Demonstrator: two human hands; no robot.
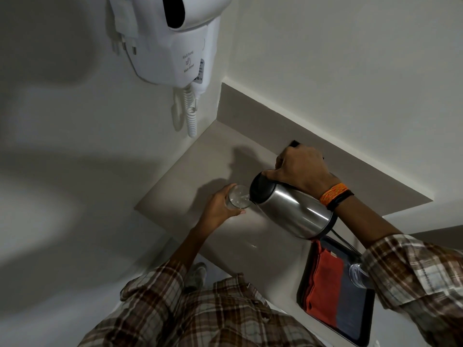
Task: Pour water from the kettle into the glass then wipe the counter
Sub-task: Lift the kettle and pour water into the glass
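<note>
A steel kettle (292,211) with a black lid is tilted to the left over the beige counter (208,159). My right hand (300,171) grips its black handle from above. Its spout sits at the rim of a clear glass (238,197), and water runs into the glass. My left hand (216,209) is wrapped around the glass from the left and holds it at the counter's left part. An orange cloth (324,279) lies folded on a dark tray (360,319) at the lower right.
A second clear glass (357,274) stands on the tray, partly behind my right sleeve. A black cord (344,240) trails from the kettle's base. A white wall-mounted hair dryer (172,38) with a coiled cord hangs above the counter's far left corner. Walls border the counter.
</note>
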